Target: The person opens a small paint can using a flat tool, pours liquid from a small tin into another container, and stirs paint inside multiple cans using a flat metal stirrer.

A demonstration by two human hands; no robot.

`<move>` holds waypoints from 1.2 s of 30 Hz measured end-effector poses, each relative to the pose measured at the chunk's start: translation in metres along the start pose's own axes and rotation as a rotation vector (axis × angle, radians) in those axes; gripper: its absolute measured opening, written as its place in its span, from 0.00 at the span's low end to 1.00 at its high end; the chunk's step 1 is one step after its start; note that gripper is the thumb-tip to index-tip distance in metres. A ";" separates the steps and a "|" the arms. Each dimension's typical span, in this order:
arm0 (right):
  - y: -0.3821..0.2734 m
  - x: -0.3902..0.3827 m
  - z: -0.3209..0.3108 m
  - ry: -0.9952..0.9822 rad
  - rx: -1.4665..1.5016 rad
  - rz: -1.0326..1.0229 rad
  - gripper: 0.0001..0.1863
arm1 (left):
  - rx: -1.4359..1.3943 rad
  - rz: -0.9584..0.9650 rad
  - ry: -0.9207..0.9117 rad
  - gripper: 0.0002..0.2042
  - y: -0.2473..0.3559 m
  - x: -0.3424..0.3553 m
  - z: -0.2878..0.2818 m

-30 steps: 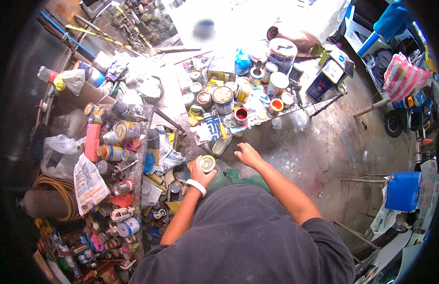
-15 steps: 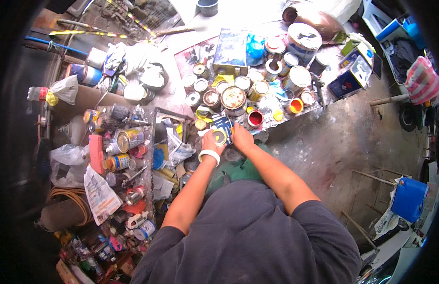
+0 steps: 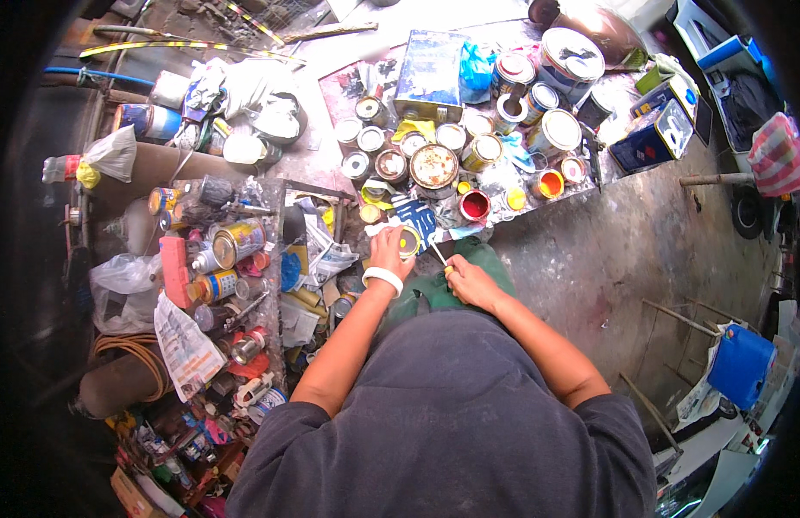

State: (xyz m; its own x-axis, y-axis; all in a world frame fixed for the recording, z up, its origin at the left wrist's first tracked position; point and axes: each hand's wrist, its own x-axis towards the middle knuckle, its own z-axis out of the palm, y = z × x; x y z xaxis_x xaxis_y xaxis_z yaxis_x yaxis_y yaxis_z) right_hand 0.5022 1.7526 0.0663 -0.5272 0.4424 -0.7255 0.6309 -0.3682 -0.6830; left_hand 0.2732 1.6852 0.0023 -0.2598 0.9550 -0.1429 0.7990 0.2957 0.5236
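Observation:
My left hand (image 3: 386, 253), with a white band at the wrist, is closed round the side of a small paint can (image 3: 409, 243). The can's round top faces up and shows a yellow spot. In my right hand (image 3: 471, 282) is a screwdriver (image 3: 439, 254) with a yellow handle and a pale, thin shaft. Its shaft points up and left toward the can; I cannot tell whether the tip touches it. Behind the can lies a blue-and-white patterned piece (image 3: 420, 216). An uncovered can of red paint (image 3: 475, 205) stands just beyond, at the bench edge.
Several paint cans crowd the bench, among them a rusty-lidded can (image 3: 434, 166), an orange paint can (image 3: 548, 184) and a large blue tin (image 3: 431, 74). At left, a cluttered shelf holds cans, a red block (image 3: 174, 271) and newspaper (image 3: 187, 345). A blue container (image 3: 742, 366) is at right.
My right hand has moved back toward me and right, away from the can, bringing the screwdriver into plain view. My left hand still holds the can. The view has shifted slightly.

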 end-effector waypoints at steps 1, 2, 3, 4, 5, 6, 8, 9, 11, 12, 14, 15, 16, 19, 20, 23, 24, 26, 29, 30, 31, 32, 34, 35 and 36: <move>0.001 0.000 0.003 0.030 -0.074 -0.045 0.17 | 0.000 -0.017 -0.018 0.42 0.008 0.003 -0.007; 0.002 0.000 0.006 0.060 -0.149 -0.090 0.17 | 0.006 -0.022 -0.012 0.39 0.018 0.004 -0.013; 0.001 -0.002 0.010 0.085 -0.224 -0.137 0.17 | 0.025 -0.050 -0.041 0.40 0.019 0.003 -0.011; -0.004 -0.007 0.010 0.103 -0.245 -0.169 0.16 | 0.043 -0.078 -0.070 0.40 0.020 0.002 -0.010; -0.002 -0.006 0.013 0.121 -0.263 -0.172 0.15 | 0.062 -0.107 -0.098 0.40 0.020 0.001 -0.009; 0.000 -0.003 0.016 0.140 -0.280 -0.175 0.15 | 0.059 -0.115 -0.100 0.41 0.019 0.000 -0.009; 0.005 -0.002 0.019 0.179 -0.315 -0.187 0.14 | 0.084 -0.095 -0.101 0.40 0.019 -0.004 -0.007; 0.005 -0.003 0.020 0.198 -0.333 -0.196 0.14 | 0.098 -0.086 -0.102 0.39 0.021 -0.006 -0.009; 0.006 -0.004 0.021 0.216 -0.347 -0.215 0.14 | 0.124 -0.068 -0.113 0.38 0.021 -0.004 -0.014; 0.005 -0.007 0.020 0.217 -0.346 -0.224 0.14 | 0.134 -0.059 -0.118 0.37 0.021 -0.004 -0.015; 0.003 -0.010 0.021 0.207 -0.352 -0.237 0.13 | 0.155 -0.054 -0.118 0.37 0.022 -0.006 -0.017; 0.003 -0.009 0.021 0.197 -0.360 -0.240 0.13 | 0.163 -0.051 -0.117 0.37 0.023 -0.006 -0.018; 0.003 -0.009 0.022 0.187 -0.369 -0.243 0.13 | 0.178 -0.067 -0.134 0.36 0.024 -0.006 -0.018; 0.003 -0.010 0.024 0.182 -0.366 -0.245 0.13 | 0.214 -0.091 -0.157 0.35 0.024 -0.003 -0.015; 0.003 -0.010 0.025 0.195 -0.353 -0.259 0.13 | 0.220 -0.082 -0.147 0.34 0.023 -0.002 -0.014; 0.002 -0.009 0.027 0.222 -0.343 -0.299 0.13 | 0.277 -0.077 -0.152 0.32 0.022 0.001 -0.012; 0.003 -0.006 0.028 0.225 -0.358 -0.311 0.13 | 0.302 -0.076 -0.161 0.32 0.026 0.004 -0.015; 0.005 0.000 0.029 0.224 -0.378 -0.309 0.14 | 0.296 -0.136 -0.236 0.30 0.035 0.010 -0.021; 0.005 0.001 0.032 0.196 -0.354 -0.280 0.15 | 0.282 -0.180 -0.254 0.29 0.041 0.011 -0.022; 0.009 0.003 0.031 0.185 -0.318 -0.279 0.16 | 0.276 -0.184 -0.243 0.29 0.042 0.012 -0.021; 0.012 0.005 0.031 0.175 -0.282 -0.277 0.16 | 0.278 -0.182 -0.240 0.28 0.040 0.012 -0.019; 0.016 0.006 0.031 0.186 -0.273 -0.311 0.17 | 0.281 -0.180 -0.237 0.28 0.036 0.013 -0.017; 0.030 0.009 0.035 0.209 -0.253 -0.374 0.17 | 0.292 -0.141 -0.211 0.28 0.033 0.013 -0.015; 0.037 0.012 0.032 0.208 -0.245 -0.399 0.18 | 0.300 -0.104 -0.186 0.28 0.031 0.014 -0.014; 0.040 0.014 0.028 0.206 -0.236 -0.425 0.18 | 0.310 -0.068 -0.160 0.28 0.030 0.014 -0.013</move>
State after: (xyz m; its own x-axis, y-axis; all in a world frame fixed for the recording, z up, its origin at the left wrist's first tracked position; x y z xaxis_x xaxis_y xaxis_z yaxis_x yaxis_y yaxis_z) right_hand 0.5045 1.7209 0.0263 -0.6568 0.6727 -0.3408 0.5090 0.0620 -0.8585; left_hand 0.2862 1.7071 0.0270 -0.2494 0.9170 -0.3114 0.9157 0.3279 0.2322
